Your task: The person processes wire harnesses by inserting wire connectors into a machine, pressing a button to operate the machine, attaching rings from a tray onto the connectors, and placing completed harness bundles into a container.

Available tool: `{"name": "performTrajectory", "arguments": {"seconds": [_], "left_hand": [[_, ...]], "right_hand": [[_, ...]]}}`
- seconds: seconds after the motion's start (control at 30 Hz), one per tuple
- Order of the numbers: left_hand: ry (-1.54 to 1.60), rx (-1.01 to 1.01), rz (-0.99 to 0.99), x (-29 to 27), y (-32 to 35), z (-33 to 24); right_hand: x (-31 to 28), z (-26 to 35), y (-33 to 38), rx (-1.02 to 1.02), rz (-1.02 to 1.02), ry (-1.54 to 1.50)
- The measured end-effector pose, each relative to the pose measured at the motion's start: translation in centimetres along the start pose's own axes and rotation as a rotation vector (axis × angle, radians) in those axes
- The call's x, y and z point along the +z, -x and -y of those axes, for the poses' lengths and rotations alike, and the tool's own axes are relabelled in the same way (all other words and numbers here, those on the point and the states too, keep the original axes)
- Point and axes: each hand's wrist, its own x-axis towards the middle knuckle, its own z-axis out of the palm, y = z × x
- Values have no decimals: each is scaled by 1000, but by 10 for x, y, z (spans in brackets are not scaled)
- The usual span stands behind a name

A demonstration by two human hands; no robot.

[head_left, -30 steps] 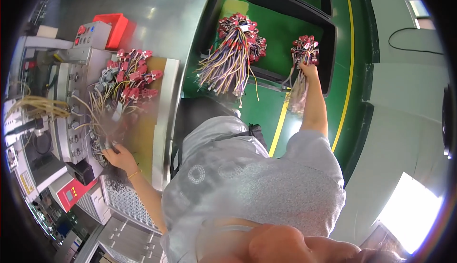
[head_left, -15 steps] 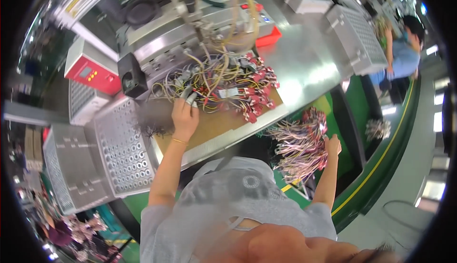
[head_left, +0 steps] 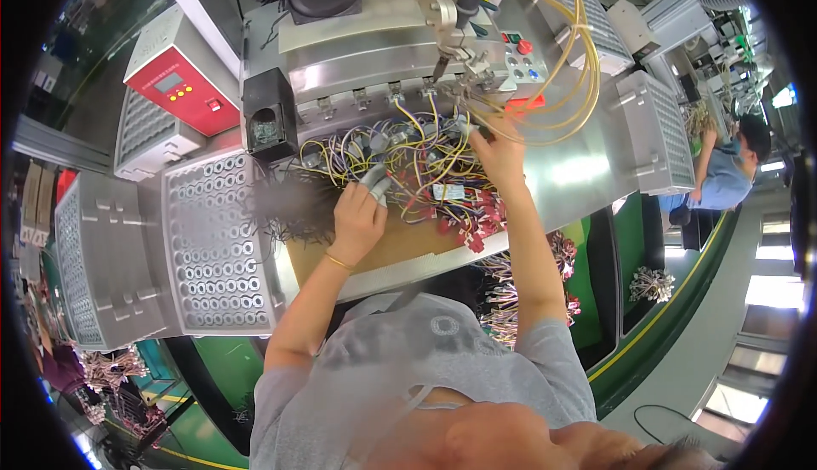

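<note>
A tangle of wire harnesses (head_left: 396, 151) with yellow, purple and black wires lies on a brown board before the machine, red connectors (head_left: 474, 227) at its right end. My left hand (head_left: 359, 219) is at its near edge, light covers on the fingertips. Its fingers are bent close together among the wires; what they pinch is hidden. At the far right side of the tangle is my right hand (head_left: 502, 162), thumb and fingers closed on a harness end by a pale connector. The machine's metal fixture (head_left: 357, 100) stands just beyond the wires, a tool head (head_left: 441, 65) above it.
Left stand a red-fronted control box (head_left: 183, 87), a black box (head_left: 271, 117) and a tray of round metal pieces (head_left: 217, 244). Looped yellowish hoses (head_left: 587, 70) hang near my right hand. Another bundle (head_left: 502, 304) hangs below the table edge. A person (head_left: 723, 163) works far right.
My right hand has moved from the hanging bundle up to the far right of the tangle. My left hand has stayed at the tangle's near edge. The view has shifted.
</note>
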Motion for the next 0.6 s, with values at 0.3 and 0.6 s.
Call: {"name": "performTrajectory", "arguments": {"seconds": [0.3,0.6], "left_hand": [[40,-88,88,-14,-1,-2],[1463,-275,-220,-157,-49,-29]], "right_hand": [[36,13,-32,78,222,255],[44,6,-26,162,56,-100]]}}
